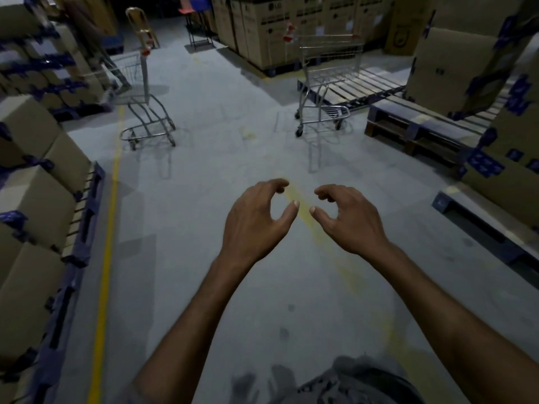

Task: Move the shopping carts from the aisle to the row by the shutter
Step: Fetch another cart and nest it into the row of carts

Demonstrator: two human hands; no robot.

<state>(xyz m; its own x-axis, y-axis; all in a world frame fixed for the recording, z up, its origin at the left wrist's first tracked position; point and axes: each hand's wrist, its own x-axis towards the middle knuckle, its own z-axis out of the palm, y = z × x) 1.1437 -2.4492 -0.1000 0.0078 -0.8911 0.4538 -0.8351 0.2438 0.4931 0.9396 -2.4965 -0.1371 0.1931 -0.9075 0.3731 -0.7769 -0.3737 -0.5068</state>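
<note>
Two metal shopping carts stand in the aisle ahead. The left cart (140,91) sits beside the stacked boxes on the left. The right cart (326,83) stands next to a bare wooden pallet. My left hand (256,217) and my right hand (347,217) are stretched out over the floor, well short of both carts. Fingers and thumbs of both hands are loosely curled and hold nothing. No shutter is in view.
Cardboard boxes on blue pallets (35,176) line the left side behind a yellow floor line (108,237). Pallets with boxes (478,71) line the right. Tall cartons (262,27) and a red stool (195,21) stand at the far end. Grey concrete floor lies between.
</note>
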